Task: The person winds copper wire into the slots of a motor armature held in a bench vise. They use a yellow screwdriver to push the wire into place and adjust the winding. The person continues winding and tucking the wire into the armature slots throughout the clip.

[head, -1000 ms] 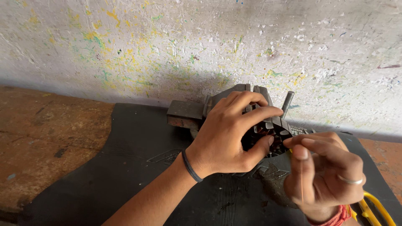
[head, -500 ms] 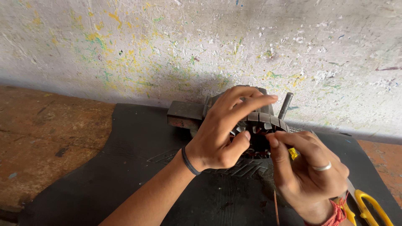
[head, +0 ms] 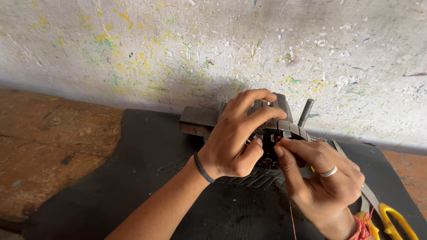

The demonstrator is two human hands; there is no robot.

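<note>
The left hand point(head: 231, 142) hides most of the metal part point(head: 284, 126), so its shape stays unclear. The scissors point(head: 391, 220) run off the bottom edge. The thin wire point(head: 292, 218) does too.

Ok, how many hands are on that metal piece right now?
2. The left hand wraps over the top of the grey metal part; the right hand pinches at its front, a thin wire trailing below. No other hands show.

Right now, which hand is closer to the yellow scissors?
Right. The right hand sits just beside the yellow-handled scissors, with its wrist almost against the handles. The left hand is farther away, up on the grey metal part.
</note>
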